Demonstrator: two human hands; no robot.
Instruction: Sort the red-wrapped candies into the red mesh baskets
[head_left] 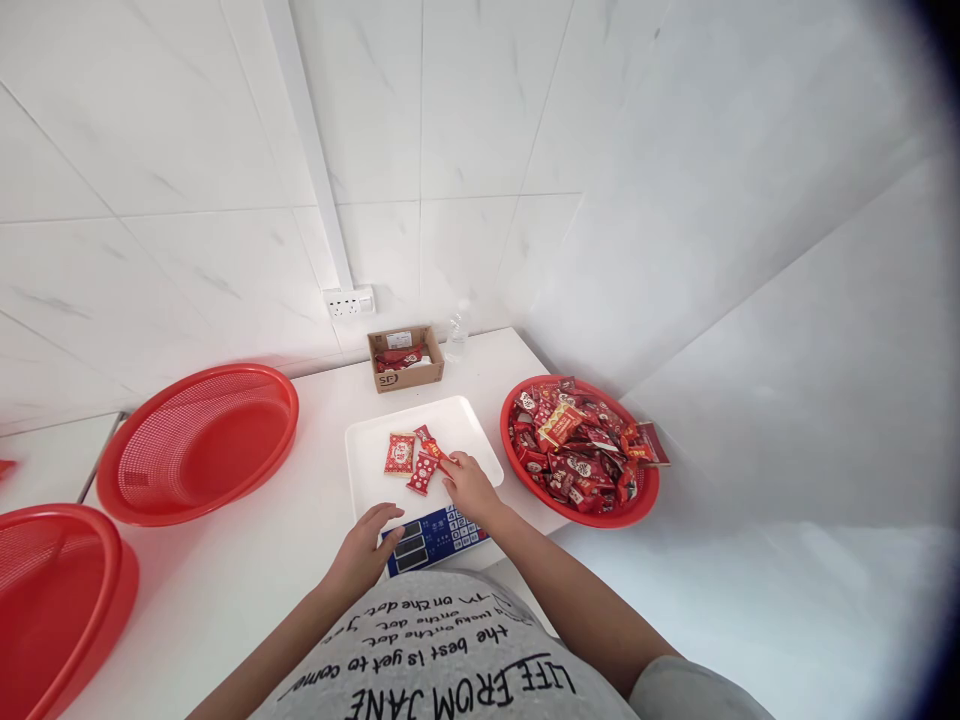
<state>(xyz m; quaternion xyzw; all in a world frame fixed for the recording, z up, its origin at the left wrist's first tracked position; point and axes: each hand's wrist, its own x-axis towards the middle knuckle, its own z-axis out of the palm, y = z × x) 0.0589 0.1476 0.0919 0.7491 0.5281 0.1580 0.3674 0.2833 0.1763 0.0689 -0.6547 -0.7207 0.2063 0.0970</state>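
Observation:
A white weighing scale (375,490) stands in front of me, its blue keypad panel (435,538) on the near side. Several red snack packets lie on its tray, among them a square packet with a white emblem (400,454) and a dotted twist-ended packet (423,473). My right hand (471,490) reaches over the tray from the right, fingers closed on a small orange-red packet (433,450) beside these. At the panel's left end, my left hand (366,548) hovers by the display with its fingers apart, holding nothing.
To the right, a red plastic basket (517,485) is heaped with red packets. Behind the scale stand a cardboard box (409,378) with packets inside and a clear bottle (457,335). Two red baskets, one farther off (225,440) and one nearer (112,560), are at the left.

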